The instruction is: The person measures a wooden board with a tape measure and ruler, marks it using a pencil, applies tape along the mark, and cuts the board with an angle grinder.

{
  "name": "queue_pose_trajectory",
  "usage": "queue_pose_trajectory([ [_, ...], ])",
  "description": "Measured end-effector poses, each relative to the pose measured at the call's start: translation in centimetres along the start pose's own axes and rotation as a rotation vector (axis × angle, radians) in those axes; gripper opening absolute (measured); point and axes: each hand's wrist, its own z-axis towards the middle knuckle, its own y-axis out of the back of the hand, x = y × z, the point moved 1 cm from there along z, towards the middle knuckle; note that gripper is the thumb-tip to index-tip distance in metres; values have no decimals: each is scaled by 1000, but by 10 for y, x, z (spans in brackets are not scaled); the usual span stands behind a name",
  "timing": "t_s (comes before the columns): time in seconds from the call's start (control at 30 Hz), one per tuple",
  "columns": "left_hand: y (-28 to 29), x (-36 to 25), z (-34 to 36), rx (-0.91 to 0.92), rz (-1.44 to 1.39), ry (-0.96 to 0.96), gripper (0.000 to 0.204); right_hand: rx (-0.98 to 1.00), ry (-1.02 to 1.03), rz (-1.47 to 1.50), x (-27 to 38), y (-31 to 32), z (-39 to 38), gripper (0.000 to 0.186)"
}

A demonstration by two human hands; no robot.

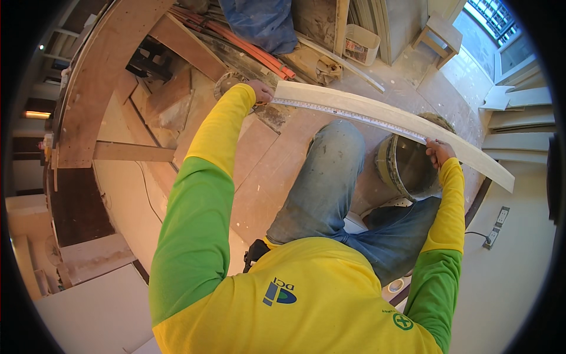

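Note:
A long pale wooden board [383, 111] stretches in front of me, its edges bowed by the lens. Along its near edge runs the extended white blade of a tape measure [348, 115]. At the board's left end, my left hand [261, 92] is closed on one end of the blade. Farther right, my right hand [440, 153] pinches the blade against the near edge, fingers curled. Which hand has the tape's case I cannot make out. Below the board, near my right hand, stands a dark round bucket [407, 168], partly hidden by the board and my knee.
Orange pipes [253, 49] and a blue sheet [262, 23] lie at the back. A white tub [361, 44] and a wooden stool [439, 38] stand behind the board. Wooden framing [132, 151] rises at left. A power strip [497, 227] with a plugged cord is at right.

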Motion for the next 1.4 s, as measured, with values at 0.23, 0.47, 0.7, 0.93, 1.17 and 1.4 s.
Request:
queue_pose_trajectory([
  [0.23,1,-3,-2,15,4,-1,22,-1,-7,12,0,1,1,35],
  [0.47,0,-1,-1,11,-9,4,21,14,4,20,-1,0,1,36],
  [0.7,0,0,1,13,2,5,20,25,-6,-16,-3,2,5,37],
  [0.93,1,-1,1,45,11,17,21,18,0,-26,0,0,1,38],
  [1.17,1,-1,0,7,21,7,20,35,6,-31,1,-1,1,37],
  [1.4,0,-2,-2,3,16,2,20,28,4,-28,4,-4,-3,35],
])
